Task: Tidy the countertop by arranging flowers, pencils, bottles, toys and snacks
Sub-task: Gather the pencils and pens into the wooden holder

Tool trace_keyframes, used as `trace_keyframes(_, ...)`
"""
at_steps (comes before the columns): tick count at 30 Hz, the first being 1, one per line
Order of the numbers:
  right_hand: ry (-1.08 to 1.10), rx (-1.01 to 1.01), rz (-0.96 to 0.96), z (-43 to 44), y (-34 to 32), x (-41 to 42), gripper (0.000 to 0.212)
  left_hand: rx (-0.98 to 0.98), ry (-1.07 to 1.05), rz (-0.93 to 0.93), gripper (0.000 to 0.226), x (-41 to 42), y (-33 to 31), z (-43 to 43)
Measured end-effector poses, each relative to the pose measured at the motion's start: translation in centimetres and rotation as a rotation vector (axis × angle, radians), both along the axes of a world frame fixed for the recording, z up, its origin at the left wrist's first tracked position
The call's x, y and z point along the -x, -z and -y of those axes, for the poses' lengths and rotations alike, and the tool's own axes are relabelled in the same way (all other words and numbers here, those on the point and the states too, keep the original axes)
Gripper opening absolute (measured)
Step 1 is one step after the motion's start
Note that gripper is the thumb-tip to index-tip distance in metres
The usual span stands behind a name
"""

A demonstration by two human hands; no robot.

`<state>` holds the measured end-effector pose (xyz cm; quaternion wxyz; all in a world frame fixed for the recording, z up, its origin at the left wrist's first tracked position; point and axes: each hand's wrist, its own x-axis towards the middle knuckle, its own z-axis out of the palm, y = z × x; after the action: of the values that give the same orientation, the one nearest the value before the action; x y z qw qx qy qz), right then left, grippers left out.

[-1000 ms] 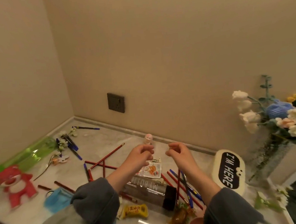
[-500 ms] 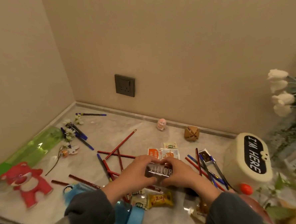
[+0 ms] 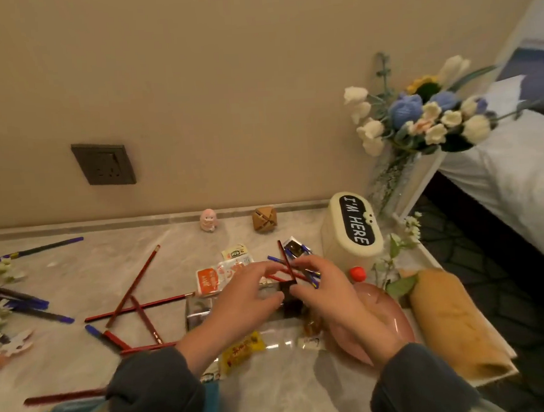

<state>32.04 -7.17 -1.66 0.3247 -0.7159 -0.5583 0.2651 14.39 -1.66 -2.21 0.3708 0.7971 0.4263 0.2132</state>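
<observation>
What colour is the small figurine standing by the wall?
Pink figurine, clearest in the head view.

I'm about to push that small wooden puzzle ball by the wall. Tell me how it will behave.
The small brown faceted wooden puzzle ball looks rigid and probably light. Its flat facets suggest it would tumble briefly and settle, not roll freely. The visible seams hint at interlocking pieces, so a hard shove might loosen them.
</observation>
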Motion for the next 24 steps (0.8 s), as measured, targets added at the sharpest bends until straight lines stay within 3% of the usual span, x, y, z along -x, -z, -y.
trace_keyframes(7, 0.28, -0.149, -0.054, 7.5, -0.8, -7.7, 0.033, 0.313, 0.096, 0.341, 0.026, -8.7, -1.4, 5.7)
trace_keyframes(13, 0.466, -0.157, 0.161, 14.4, -1.0, -14.4, 0.041, 0.344, 0.144, 0.34, 0.035, -16.3, -0.6, 11.6)
trace_keyframes(16, 0.531, 0.046, 0.191, 16.2, 0.0, -17.4, 0.062, 0.495, 0.163, 0.324, 0.04, -19.8, 0.8, 13.6)
trace_keyframes(20, 0.523, 0.146, -0.108, 17.2, 1.7, -19.1, 0.075, 0.604, 0.092, 0.301, 0.052, -23.5, 3.0, 14.5)
trace_keyframes(24, 0.543, 0.138, -0.362, 17.2, 2.3, -20.0, 0.07, 0.586, 0.023, 0.225, 0.056, -25.2, 4.0, 14.8)
